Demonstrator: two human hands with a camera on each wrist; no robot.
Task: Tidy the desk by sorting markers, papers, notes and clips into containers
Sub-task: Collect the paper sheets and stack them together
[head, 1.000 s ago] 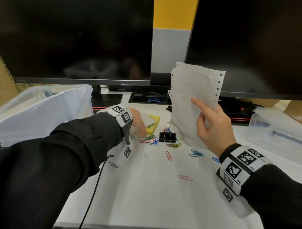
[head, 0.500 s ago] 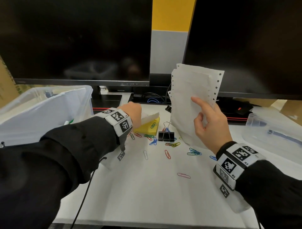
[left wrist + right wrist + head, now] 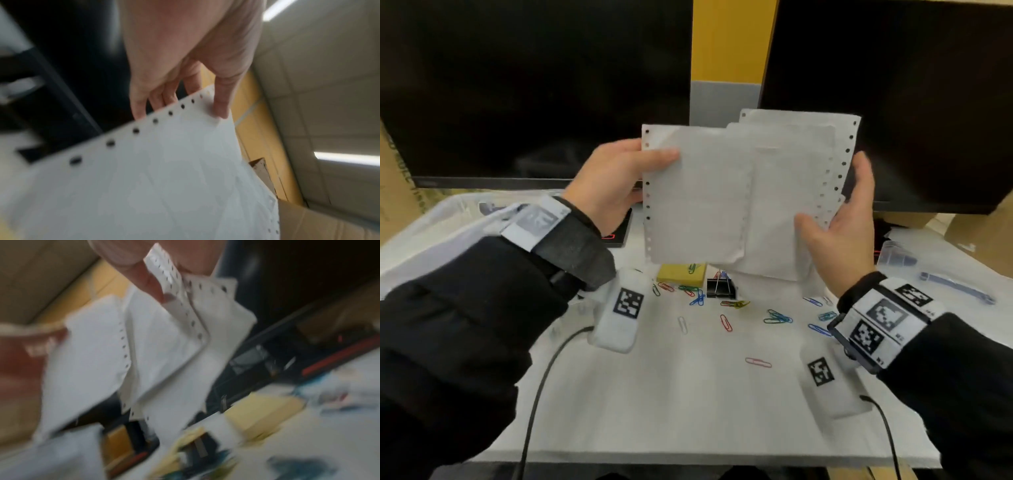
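Note:
My left hand (image 3: pixel 616 185) pinches a white punched sheet (image 3: pixel 695 198) by its left edge, thumb in front and fingers behind; the left wrist view shows the same sheet (image 3: pixel 154 178) under my fingers (image 3: pixel 221 105). My right hand (image 3: pixel 842 226) holds a stack of punched papers (image 3: pixel 794 178) by its right edge, seen blurred as the stack (image 3: pixel 160 345) in the right wrist view. Both are raised above the desk, and the sheet overlaps the front of the stack. Below lie a yellow note pad (image 3: pixel 681 274), a black binder clip (image 3: pixel 719 287) and several coloured paper clips (image 3: pixel 777 317).
A clear plastic bin (image 3: pixel 431 233) stands at the left, and a clear container (image 3: pixel 928 260) with a blue marker (image 3: pixel 955 291) at the right. Two dark monitors (image 3: pixel 534 85) fill the back. Cables from the wrist cameras trail over the white desk (image 3: pixel 688 411).
My left hand lifted the sheet off the yellow note pad and raised it against the stack. My right hand turned the stack to face me and shifted its grip to the right edge.

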